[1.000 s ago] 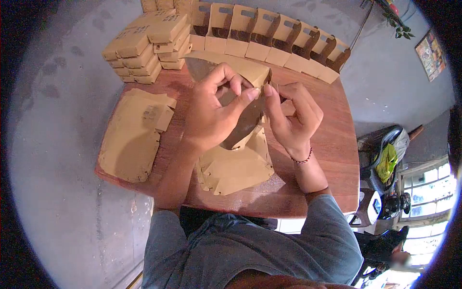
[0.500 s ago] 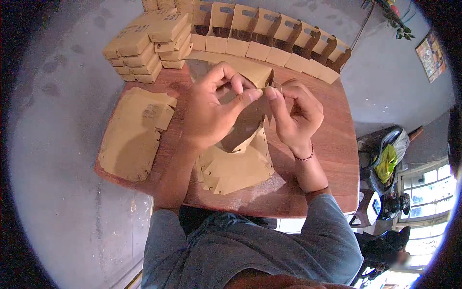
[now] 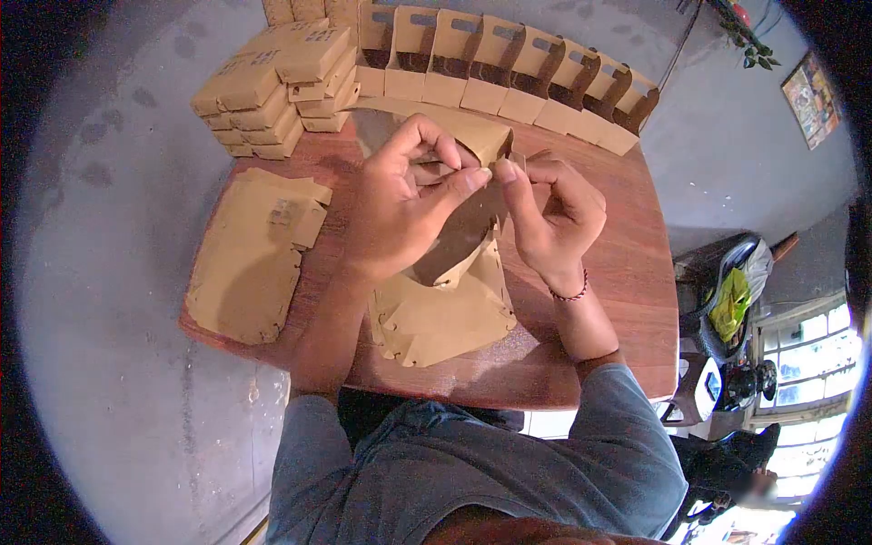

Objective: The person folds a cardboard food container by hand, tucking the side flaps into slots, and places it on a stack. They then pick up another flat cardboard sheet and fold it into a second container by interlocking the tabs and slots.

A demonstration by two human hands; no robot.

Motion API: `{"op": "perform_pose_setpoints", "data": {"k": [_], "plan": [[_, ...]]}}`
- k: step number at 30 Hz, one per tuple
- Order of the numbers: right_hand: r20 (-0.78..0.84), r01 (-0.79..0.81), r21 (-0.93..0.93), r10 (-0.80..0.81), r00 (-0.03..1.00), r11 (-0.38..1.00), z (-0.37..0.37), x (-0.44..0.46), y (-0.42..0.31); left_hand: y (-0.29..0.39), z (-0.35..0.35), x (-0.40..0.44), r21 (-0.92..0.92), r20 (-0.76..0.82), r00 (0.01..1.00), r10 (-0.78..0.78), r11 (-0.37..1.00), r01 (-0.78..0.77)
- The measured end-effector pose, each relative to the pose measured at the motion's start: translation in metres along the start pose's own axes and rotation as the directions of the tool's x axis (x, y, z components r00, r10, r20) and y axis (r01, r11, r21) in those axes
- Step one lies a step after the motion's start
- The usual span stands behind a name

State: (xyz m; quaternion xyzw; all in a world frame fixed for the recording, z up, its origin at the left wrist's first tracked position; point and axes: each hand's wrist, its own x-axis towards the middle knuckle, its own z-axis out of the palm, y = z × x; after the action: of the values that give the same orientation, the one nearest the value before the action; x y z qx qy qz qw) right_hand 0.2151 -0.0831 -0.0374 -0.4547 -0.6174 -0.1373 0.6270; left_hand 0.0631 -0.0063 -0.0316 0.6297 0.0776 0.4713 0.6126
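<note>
A partly folded brown cardboard piece point(image 3: 445, 313) stands at the middle of the wooden table, its lower panel toward me and its far part raised. My left hand point(image 3: 409, 195) pinches the raised part's edge between thumb and index finger. Close beside it on the right, my right hand point(image 3: 554, 209) has its thumb and fingers closed on a small flap of the same cardboard. The two thumb tips nearly meet. My fingers hide the exact spot of the grip.
Flat cardboard sheets point(image 3: 245, 259) lie at the table's left. Stacked folded boxes point(image 3: 241, 86) stand at the far left, and a row of open carriers with handle holes point(image 3: 495, 54) lines the far edge. A person point(image 3: 727, 463) is partly visible at lower right.
Both hands keep their pinch on the cardboard, with only slight finger movement. The whole view has shifted slightly.
</note>
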Motion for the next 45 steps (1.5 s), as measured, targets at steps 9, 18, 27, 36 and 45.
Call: {"op": "perform_pose_setpoints", "data": {"k": [9,18,27,36,45], "plan": [[0.019,0.100,-0.036,-0.100,0.995,0.994,-0.002,0.001,-0.001,0.002,0.002,-0.002,-0.016,-0.008,1.000,-0.008,1.000,0.008],[0.005,0.198,-0.087,-0.198,0.980,0.976,0.000,0.005,-0.001,0.003,0.004,-0.003,-0.009,-0.007,1.000,0.012,1.000,-0.012],[0.078,0.077,-0.054,-0.073,0.994,0.996,-0.006,0.005,-0.004,0.002,0.002,-0.003,-0.067,0.011,1.000,-0.008,0.998,0.009],[0.155,0.015,-0.109,0.002,0.988,0.994,-0.010,0.013,-0.009,-0.005,0.004,0.001,0.022,-0.017,1.000,0.000,1.000,0.000],[0.179,-0.164,-0.077,0.176,0.968,0.983,-0.008,0.019,-0.020,-0.013,0.003,0.001,0.189,0.004,0.997,0.075,0.979,-0.075]]}}
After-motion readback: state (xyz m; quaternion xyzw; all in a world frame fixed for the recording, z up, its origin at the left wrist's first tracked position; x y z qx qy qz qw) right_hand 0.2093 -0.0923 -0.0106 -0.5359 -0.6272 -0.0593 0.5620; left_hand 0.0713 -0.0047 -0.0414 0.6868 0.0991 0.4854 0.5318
